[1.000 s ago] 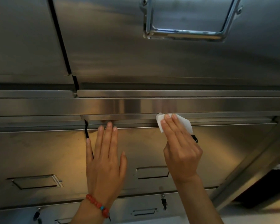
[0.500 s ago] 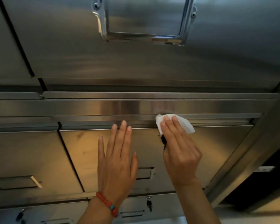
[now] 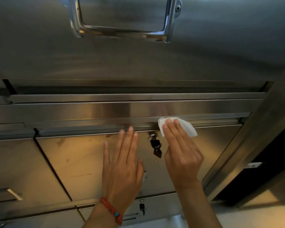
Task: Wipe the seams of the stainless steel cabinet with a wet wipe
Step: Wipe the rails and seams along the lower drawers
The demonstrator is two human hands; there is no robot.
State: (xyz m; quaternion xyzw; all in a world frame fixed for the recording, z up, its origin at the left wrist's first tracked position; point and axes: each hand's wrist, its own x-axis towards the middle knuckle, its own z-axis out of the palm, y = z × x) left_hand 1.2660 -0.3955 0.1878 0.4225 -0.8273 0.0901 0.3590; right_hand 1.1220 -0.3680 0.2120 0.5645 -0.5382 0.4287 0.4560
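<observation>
Taking the lock (image 3: 153,136) with its hanging keys (image 3: 157,149) as the marker: far to its left, a dark vertical seam (image 3: 51,167) runs down between two lower door panels, and nothing there shows whether it has been wiped. Just left of the lock, the left hand (image 3: 122,168) lies flat and released on the door panel (image 3: 82,162), fingers spread, grasping nothing; a red bead bracelet (image 3: 111,211) circles its wrist. It appears only to brace.

Just right of the lock and slightly above it, the right hand (image 3: 182,152) presses the white wet wipe (image 3: 187,127) under its extended fingertips onto the horizontal seam (image 3: 105,125) along the top edge of that door. The wipe is pinned by flat fingers, not clenched.

Further right, the seam runs on to the slanted cabinet frame (image 3: 247,145). My judgement: the work is mid-course on this seam, with the stretch right of the lock yet to do, and the upper ledges and the vertical seam possibly also.
</observation>
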